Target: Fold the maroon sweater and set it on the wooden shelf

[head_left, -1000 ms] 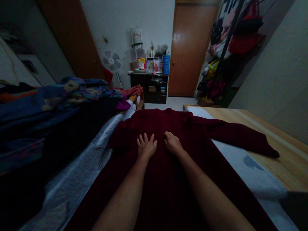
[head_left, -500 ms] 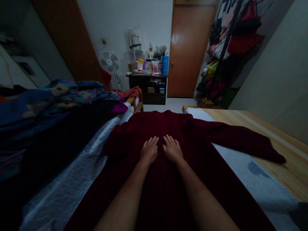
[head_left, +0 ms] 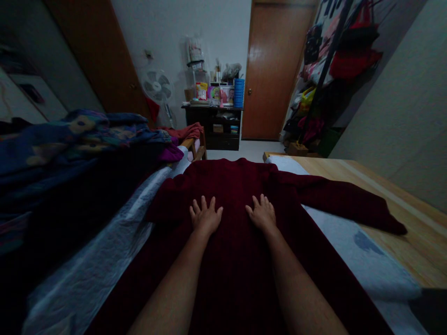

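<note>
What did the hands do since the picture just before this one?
They moved apart: the left hand went left and the right hand went right, and both spread their fingers more. Neither grabbed anything. The dark red garment stayed laid out flat beneath them.

Maroon garment (head_left: 237,260), lower end off-frame

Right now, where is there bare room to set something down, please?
The pale wooden board shows bare between the long maroon fabric sleeve and grey wall, and between sleeve and bluish-white cloth. Crowded: left, along the blue patterned fabric pile; far, atop the black cabinet.
</note>
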The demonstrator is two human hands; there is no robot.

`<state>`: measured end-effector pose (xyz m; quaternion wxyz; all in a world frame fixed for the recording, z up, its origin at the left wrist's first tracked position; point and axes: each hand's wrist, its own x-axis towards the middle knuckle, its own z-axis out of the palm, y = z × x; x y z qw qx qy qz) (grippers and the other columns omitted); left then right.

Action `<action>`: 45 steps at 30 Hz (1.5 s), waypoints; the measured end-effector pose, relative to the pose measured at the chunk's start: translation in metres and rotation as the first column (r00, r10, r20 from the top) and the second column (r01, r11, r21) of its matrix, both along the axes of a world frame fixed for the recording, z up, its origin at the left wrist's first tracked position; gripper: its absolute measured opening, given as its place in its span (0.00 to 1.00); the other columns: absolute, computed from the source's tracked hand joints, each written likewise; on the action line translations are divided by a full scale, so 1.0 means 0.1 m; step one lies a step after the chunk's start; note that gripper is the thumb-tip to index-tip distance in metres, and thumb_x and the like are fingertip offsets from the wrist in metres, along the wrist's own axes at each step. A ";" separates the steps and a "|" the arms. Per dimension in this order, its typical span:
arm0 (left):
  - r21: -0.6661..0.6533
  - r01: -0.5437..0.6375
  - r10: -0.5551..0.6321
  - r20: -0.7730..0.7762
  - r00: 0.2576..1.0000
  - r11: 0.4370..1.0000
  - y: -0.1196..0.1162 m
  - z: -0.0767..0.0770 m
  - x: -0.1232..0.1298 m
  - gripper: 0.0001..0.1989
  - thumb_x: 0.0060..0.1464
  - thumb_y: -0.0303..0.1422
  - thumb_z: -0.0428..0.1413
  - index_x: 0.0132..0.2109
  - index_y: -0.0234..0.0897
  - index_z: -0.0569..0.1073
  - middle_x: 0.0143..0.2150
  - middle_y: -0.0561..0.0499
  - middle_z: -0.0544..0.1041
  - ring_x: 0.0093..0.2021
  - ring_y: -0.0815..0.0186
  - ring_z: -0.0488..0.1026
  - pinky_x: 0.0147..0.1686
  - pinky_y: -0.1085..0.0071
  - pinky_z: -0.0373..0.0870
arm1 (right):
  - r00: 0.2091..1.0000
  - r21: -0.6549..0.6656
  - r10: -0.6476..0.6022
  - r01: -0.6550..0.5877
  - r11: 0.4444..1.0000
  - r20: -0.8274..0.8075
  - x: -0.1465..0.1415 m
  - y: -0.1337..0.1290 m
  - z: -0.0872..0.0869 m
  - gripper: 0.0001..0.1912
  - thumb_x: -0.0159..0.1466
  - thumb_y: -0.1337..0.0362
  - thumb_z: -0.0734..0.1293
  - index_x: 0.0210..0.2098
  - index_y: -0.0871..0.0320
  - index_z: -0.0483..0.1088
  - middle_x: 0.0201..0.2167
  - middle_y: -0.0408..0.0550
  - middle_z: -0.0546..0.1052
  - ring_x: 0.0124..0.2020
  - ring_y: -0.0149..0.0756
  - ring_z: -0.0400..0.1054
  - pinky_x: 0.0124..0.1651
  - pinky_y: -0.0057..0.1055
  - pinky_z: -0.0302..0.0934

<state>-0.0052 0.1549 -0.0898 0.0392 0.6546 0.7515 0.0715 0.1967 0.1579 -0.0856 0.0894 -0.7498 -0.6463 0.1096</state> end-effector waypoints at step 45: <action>0.092 0.394 -0.401 0.092 0.911 0.915 0.02 -0.04 0.17 0.27 0.63 0.35 0.42 0.67 0.35 0.53 0.69 0.46 0.54 0.68 0.63 0.51 0.65 0.60 0.48 | 0.900 0.231 0.333 -0.274 0.934 -0.281 -0.17 0.08 -0.03 0.18 0.60 0.70 0.59 0.45 0.51 0.73 0.61 0.42 0.66 0.65 0.38 0.53 0.65 0.43 0.43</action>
